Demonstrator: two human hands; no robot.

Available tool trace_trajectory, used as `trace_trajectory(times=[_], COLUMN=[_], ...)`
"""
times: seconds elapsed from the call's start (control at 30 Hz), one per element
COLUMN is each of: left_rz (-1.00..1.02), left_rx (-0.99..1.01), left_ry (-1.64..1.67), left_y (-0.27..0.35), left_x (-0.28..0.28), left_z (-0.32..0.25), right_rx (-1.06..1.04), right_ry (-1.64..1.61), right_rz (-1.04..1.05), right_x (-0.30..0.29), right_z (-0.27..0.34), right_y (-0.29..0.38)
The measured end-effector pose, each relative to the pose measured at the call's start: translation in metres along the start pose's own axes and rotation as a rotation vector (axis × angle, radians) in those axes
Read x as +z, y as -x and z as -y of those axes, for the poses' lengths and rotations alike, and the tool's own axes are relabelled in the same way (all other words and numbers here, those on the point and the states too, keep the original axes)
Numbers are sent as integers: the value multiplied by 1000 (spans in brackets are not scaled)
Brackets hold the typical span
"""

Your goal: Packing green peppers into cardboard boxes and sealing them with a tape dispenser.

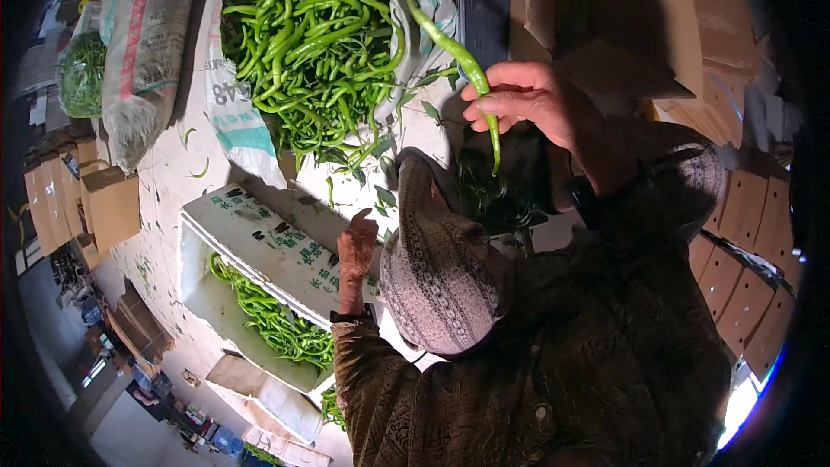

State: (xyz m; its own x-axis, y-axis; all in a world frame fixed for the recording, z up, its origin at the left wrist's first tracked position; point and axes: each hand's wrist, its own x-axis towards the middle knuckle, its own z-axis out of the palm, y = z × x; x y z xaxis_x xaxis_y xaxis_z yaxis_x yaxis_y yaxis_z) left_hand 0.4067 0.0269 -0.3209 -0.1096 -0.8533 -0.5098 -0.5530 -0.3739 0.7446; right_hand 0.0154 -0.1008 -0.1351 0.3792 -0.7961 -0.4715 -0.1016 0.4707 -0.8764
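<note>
My right hand (519, 100) grips a long green chili pepper (454, 48) between thumb and fingers, near its lower end; its other end points up and left. Beside it, a white woven sack (240, 117) lies open, full of green peppers (318, 45), some spilling from its mouth. My left hand (358, 243) is at the edge of a white foam box (266, 220), its fingers partly curled; no object shows in it, and its palm side is hidden. More green peppers (279, 321) lie inside the box. A patterned knit cap (447, 279) and a dark jacket (551, 350) cover much of the view.
Filled woven sacks (146, 45) and a clear bag of green produce (84, 71) lie at left. Cardboard boxes (110, 207) stand beyond, with stacked cartons (739, 272) at right. A black case (483, 6) and a dark bag (499, 188) are near my right hand. Loose leaves and peppers litter the floor.
</note>
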Motion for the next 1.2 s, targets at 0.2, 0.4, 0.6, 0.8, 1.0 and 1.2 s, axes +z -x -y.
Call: trace_trajectory(times=[0.2,0.4,0.6,0.8,1.0,1.2], left_rz=[-141,-616,-583,-500,-397,-324], left_rx=[157,586,611,490,546,504], left_ry=[-138,-517,-1144,-1215,-1131,-992], left_y=[-34,-110,-221,-274,-267,-245], left_x=[-23,-79,-105,-93,-92,-92], left_z=[-29,-119,-156,-176,-167,-196], right_rx=[-500,-724,-441,-298,-26,-75], right_ry=[420,628,565,1074,953,1022], right_rz=[-448,-627,-390,-133,-139,89], right_x=[-11,12,59,66,64,72], right_z=[56,53,-5,-196,-308,-271], right_y=[62,61,19,-71,-67,-23])
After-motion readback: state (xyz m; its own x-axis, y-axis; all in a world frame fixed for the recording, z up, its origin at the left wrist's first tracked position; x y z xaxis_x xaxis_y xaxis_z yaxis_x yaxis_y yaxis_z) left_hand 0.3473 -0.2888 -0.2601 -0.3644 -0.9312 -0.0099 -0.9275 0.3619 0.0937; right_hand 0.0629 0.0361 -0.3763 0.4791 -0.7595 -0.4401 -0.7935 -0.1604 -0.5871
